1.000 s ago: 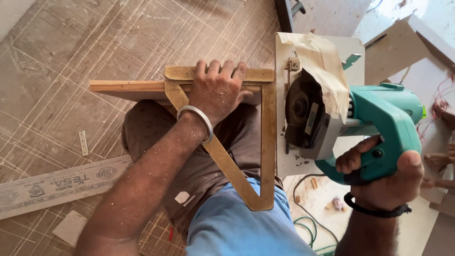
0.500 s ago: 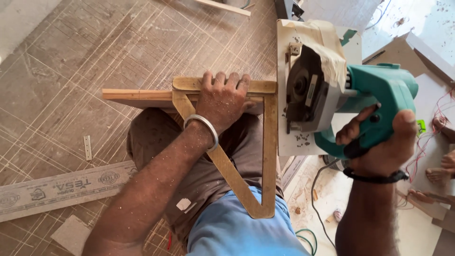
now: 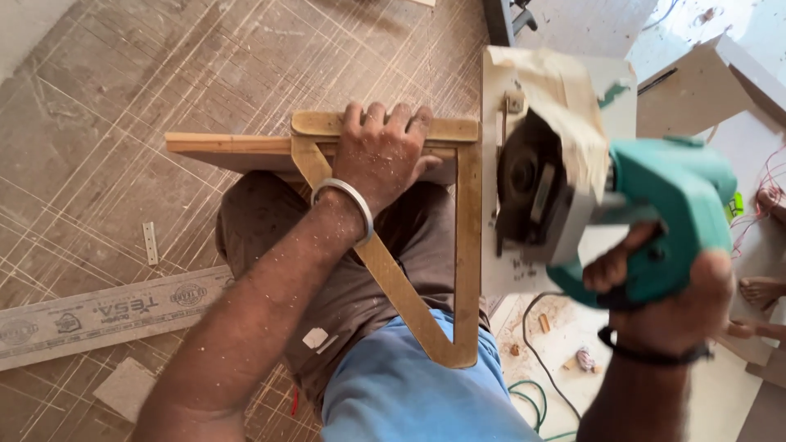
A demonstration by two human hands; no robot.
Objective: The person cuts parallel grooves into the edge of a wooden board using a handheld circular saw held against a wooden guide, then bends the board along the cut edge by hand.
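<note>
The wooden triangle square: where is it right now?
In the head view, the wooden triangle square lies centre frame over the person's lap, pressed by the left hand, its long edge beside the green circular saw.

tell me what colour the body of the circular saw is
Teal green, seen in the head view: the circular saw is gripped by the right hand.
</note>
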